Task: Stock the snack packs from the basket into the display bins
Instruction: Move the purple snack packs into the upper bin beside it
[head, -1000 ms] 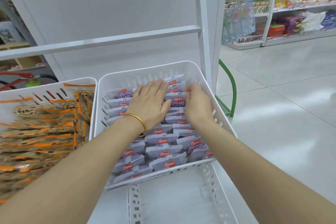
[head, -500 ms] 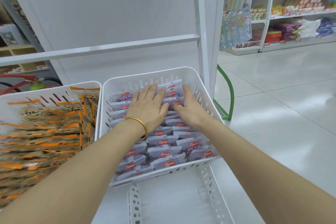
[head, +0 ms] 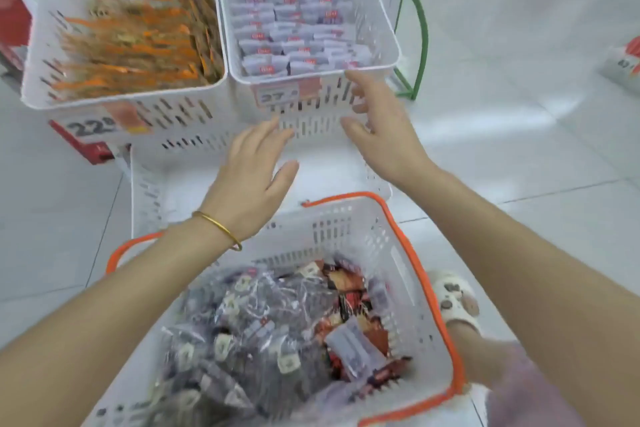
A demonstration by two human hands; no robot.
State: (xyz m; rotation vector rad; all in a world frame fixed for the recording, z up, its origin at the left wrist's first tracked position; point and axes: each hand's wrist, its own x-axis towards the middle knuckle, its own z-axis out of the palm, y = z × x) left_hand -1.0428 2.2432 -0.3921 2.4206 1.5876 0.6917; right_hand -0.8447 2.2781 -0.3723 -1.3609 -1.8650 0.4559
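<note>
Left hand [head: 249, 170] and right hand [head: 386, 130] empty, fingers relaxed and spread, held between bin [head: 372, 3] and basket [head: 398, 270], close to the bin's front wall. Snack packs [head: 263, 329] heaped in the basket below both forearms, untouched.

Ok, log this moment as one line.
left hand: open, empty | right hand: open, empty | purple-pack bin: filled | basket: snack packs remaining
</note>
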